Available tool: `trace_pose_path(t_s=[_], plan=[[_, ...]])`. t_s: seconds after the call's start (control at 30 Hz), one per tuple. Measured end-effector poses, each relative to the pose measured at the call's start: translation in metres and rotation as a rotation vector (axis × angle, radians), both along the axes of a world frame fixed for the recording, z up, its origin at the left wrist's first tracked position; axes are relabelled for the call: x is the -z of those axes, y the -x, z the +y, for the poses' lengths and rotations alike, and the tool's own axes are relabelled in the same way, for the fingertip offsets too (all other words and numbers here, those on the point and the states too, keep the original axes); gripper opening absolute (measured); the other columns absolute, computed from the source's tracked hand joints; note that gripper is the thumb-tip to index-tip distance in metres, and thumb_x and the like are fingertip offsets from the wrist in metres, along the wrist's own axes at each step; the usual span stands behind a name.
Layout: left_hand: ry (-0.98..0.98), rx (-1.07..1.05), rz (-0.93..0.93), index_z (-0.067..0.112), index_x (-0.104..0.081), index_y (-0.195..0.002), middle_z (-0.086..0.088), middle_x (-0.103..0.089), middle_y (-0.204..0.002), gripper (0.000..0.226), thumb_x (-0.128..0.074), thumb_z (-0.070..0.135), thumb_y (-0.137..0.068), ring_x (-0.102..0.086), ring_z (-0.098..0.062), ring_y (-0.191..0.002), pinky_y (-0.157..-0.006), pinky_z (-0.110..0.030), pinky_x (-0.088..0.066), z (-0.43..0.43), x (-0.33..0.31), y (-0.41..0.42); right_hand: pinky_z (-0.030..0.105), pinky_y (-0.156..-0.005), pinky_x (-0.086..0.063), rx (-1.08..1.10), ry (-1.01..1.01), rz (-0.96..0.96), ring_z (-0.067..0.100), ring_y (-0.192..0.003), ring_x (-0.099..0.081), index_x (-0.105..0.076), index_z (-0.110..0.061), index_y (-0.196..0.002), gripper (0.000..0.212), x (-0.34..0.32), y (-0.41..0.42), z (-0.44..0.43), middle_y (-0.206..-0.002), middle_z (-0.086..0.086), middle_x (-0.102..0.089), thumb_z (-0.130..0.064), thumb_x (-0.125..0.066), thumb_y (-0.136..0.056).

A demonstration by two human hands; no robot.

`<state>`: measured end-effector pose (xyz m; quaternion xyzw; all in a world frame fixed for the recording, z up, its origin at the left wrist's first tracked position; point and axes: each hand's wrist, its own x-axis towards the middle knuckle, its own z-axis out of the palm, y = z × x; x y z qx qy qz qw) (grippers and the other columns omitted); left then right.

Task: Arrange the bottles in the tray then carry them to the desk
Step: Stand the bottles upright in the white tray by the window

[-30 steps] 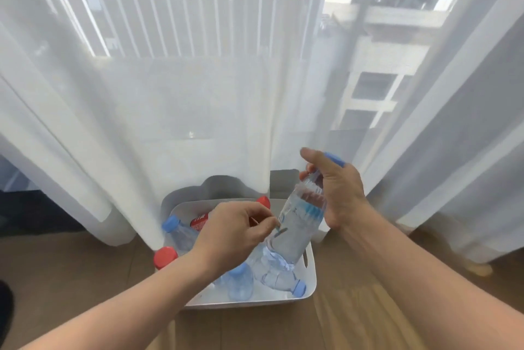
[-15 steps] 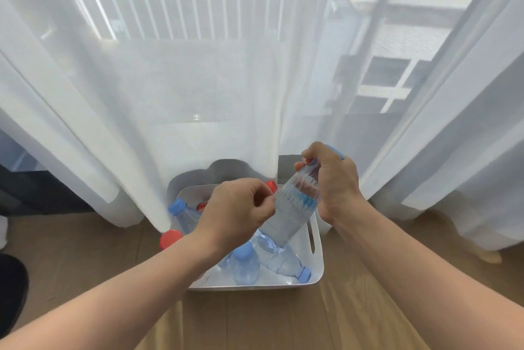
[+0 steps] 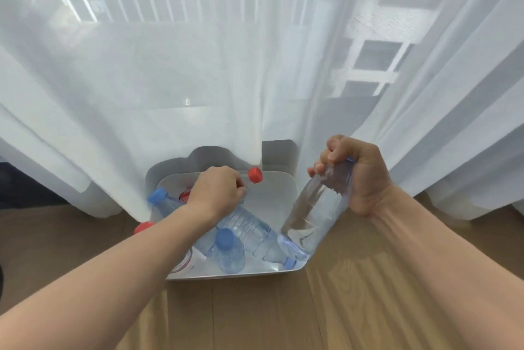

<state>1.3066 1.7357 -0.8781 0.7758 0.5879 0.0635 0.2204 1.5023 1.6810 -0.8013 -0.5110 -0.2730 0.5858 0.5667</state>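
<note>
Your right hand [image 3: 360, 176] grips a clear bottle [image 3: 314, 208] by its neck. Your left hand [image 3: 218, 191] closes on a red-capped bottle [image 3: 255, 174]. The tilted bottle may slip past the tray [image 3: 283, 182] edge.

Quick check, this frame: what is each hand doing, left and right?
Left hand: closed around a red-capped bottle inside the tray.
Right hand: closed on the neck end of a clear bottle, tilted over the tray's right side.

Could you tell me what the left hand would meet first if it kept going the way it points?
Probably the red-capped bottle just beyond the left hand, then the white plastic tray's far wall; depth is unclear.
</note>
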Motion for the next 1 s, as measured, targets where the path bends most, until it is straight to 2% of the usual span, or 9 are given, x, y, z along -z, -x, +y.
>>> trace_pose_path(t_s=[0.1,0.17,0.27,0.33,0.43,0.5,0.7,0.87,1.0], plan=[[-0.040,0.167,0.100,0.016,-0.074,-0.087,-0.006,-0.074,-0.090,0.022,-0.053,0.024,-0.087,-0.063,-0.027,-0.083,-0.069,-0.031,-0.043,-0.008,0.010,-0.017,0.023,-0.051,-0.043,0.167,-0.052,-0.224,0.017,-0.048,-0.052,-0.047,-0.019,-0.038,0.018,0.003,0.000,0.007,-0.039,-0.005,-0.047,-0.007,-0.050,-0.051],[0.049,0.217,0.052,0.016,-0.066,-0.109,-0.008,-0.071,-0.106,0.029,-0.048,0.009,-0.087,-0.063,-0.029,-0.099,-0.080,-0.034,-0.048,-0.010,0.017,-0.023,0.016,-0.042,-0.041,0.208,-0.093,-0.381,0.009,-0.045,-0.049,-0.048,-0.022,-0.046,0.020,0.006,0.006,0.011,-0.041,-0.012,-0.047,-0.008,-0.058,-0.056],[0.237,0.269,0.027,0.024,-0.028,-0.144,-0.014,-0.057,-0.131,0.071,-0.038,-0.007,-0.081,-0.055,-0.033,-0.116,-0.093,-0.038,-0.045,-0.011,0.021,-0.030,0.012,-0.039,-0.036,0.252,-0.109,-0.492,0.001,-0.040,-0.040,-0.046,-0.022,-0.058,0.026,0.016,0.016,0.017,-0.045,-0.016,-0.045,-0.006,-0.064,-0.069],[0.188,0.308,0.055,0.021,-0.035,-0.139,-0.013,-0.058,-0.129,0.065,-0.040,-0.007,-0.081,-0.055,-0.034,-0.114,-0.089,-0.038,-0.044,-0.011,0.023,-0.030,0.012,-0.040,-0.037,0.272,-0.090,-0.485,0.000,-0.040,-0.040,-0.047,-0.020,-0.062,0.024,0.020,0.020,0.022,-0.054,-0.010,-0.045,-0.007,-0.064,-0.072],[0.045,0.245,0.102,0.011,-0.055,-0.102,-0.012,-0.067,-0.104,0.015,-0.051,0.017,-0.089,-0.059,-0.034,-0.097,-0.077,-0.039,-0.045,-0.009,0.025,-0.025,0.010,-0.040,-0.036,0.275,-0.102,-0.522,-0.002,-0.040,-0.042,-0.047,-0.019,-0.066,0.022,0.025,0.023,0.027,-0.058,-0.009,-0.044,-0.007,-0.064,-0.074],[0.035,0.207,0.101,0.010,-0.060,-0.095,-0.014,-0.068,-0.098,0.014,-0.049,0.017,-0.089,-0.060,-0.034,-0.093,-0.075,-0.038,-0.046,-0.007,0.028,-0.024,0.008,-0.041,-0.036,0.279,-0.127,-0.543,-0.003,-0.041,-0.043,-0.047,-0.021,-0.067,0.023,0.028,0.026,0.029,-0.058,-0.009,-0.045,-0.008,-0.064,-0.075],[0.302,0.293,0.112,0.026,-0.046,-0.136,-0.008,-0.053,-0.138,0.068,-0.038,-0.007,-0.077,-0.053,-0.028,-0.121,-0.097,-0.037,-0.044,-0.006,0.033,-0.028,0.009,-0.043,-0.039,0.243,-0.150,-0.533,-0.003,-0.044,-0.044,-0.045,-0.023,-0.070,0.025,0.045,0.036,0.039,-0.064,-0.008,-0.046,-0.008,-0.064,-0.077],[0.266,0.212,0.241,0.020,-0.065,-0.107,-0.009,-0.067,-0.116,0.039,-0.044,0.004,-0.078,-0.062,-0.029,-0.101,-0.083,-0.034,-0.052,0.008,0.034,-0.005,0.013,-0.047,-0.042,0.220,-0.134,-0.572,0.000,-0.049,-0.046,-0.044,-0.024,-0.071,0.025,0.065,0.045,0.049,-0.064,-0.010,-0.046,-0.011,-0.065,-0.076],[0.285,0.192,0.252,0.017,-0.066,-0.090,-0.009,-0.071,-0.108,0.026,-0.046,0.007,-0.077,-0.064,-0.029,-0.096,-0.083,-0.040,-0.056,0.009,0.034,0.000,0.021,-0.053,-0.043,0.150,-0.058,-0.669,0.006,-0.057,-0.045,-0.044,-0.028,-0.070,0.026,0.094,0.042,0.046,-0.067,-0.011,-0.047,-0.015,-0.067,-0.073]])
